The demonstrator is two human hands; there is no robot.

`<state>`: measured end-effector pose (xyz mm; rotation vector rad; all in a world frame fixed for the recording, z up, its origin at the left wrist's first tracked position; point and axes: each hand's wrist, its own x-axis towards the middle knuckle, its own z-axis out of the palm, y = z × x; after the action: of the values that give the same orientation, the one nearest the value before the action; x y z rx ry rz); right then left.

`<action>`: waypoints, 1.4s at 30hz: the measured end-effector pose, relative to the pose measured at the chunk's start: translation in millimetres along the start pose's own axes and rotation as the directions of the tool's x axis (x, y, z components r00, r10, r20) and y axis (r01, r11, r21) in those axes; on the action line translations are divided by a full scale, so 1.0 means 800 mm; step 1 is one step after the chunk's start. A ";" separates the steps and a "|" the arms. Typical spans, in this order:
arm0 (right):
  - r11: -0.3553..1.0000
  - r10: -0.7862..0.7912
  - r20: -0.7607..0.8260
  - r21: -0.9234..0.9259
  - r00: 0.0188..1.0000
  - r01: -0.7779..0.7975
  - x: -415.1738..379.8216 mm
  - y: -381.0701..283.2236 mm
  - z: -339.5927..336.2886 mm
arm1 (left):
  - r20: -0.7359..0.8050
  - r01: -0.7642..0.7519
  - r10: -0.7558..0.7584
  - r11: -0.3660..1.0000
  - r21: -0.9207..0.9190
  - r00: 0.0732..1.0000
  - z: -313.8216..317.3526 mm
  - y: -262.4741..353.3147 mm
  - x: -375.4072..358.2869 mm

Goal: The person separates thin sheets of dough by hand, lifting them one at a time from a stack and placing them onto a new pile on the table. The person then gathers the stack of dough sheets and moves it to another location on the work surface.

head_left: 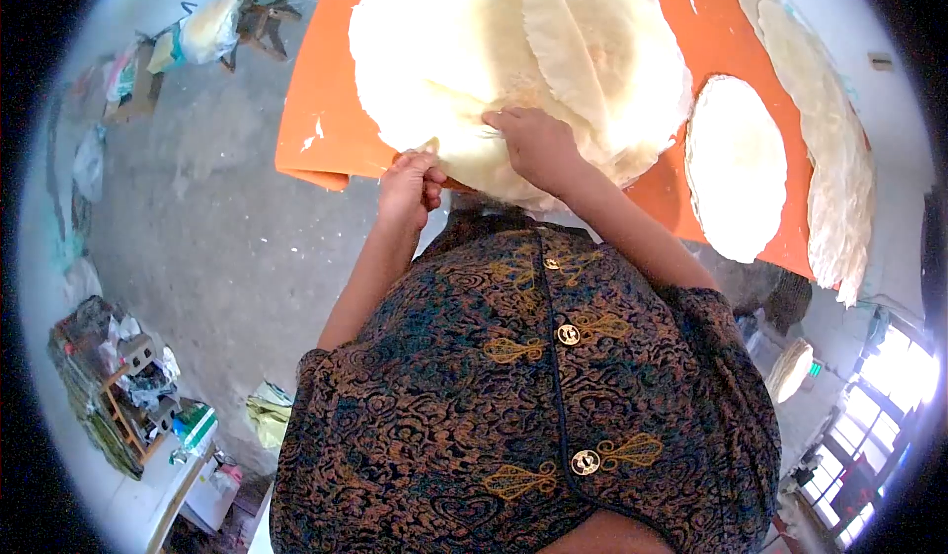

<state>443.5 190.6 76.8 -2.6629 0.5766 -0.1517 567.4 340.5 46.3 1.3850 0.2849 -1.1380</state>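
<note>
A wide, round pile of thin, pale flatbread (425, 45) lies on an orange table cover (331, 100). My left hand (411, 187) is closed at the pile's near left edge, pinching the rim of a flatbread sheet between thumb and fingers. Further in and to the right, my right hand (538, 147) reaches over the near edge, its fingertips pinching the same pale sheet. Behind that hand, a folded flap of flatbread (561, 45) runs lengthwise across the pile. Strong glare washes out part of the surface.
Right of the pile lie an oval flatbread stack (739, 169) and a long, ragged-edged flatbread stack (815, 124). Grey floor (217, 179) stretches to the left. A cluttered shelf (138, 386) stands at lower left, and a barred window (869, 416) is at lower right.
</note>
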 end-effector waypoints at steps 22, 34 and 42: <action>0.997 -0.079 0.054 -0.016 0.995 0.080 -0.020 -0.029 -0.008 | 0.154 -0.133 0.187 0.943 -0.303 0.970 0.003 0.023 0.008; 0.957 0.218 0.246 0.134 0.944 -0.256 0.069 0.046 -0.102 | 0.435 -0.101 0.172 0.978 -0.182 0.884 0.022 0.022 0.037; 0.894 -0.125 -0.553 -0.423 0.824 -0.149 0.135 -0.012 -0.369 | 0.432 -0.035 0.067 0.996 -0.081 0.899 0.036 0.028 0.028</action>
<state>489.4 45.1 351.2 -3.0540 0.9059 -0.9510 582.2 300.8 50.3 1.0328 -0.0335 -1.3442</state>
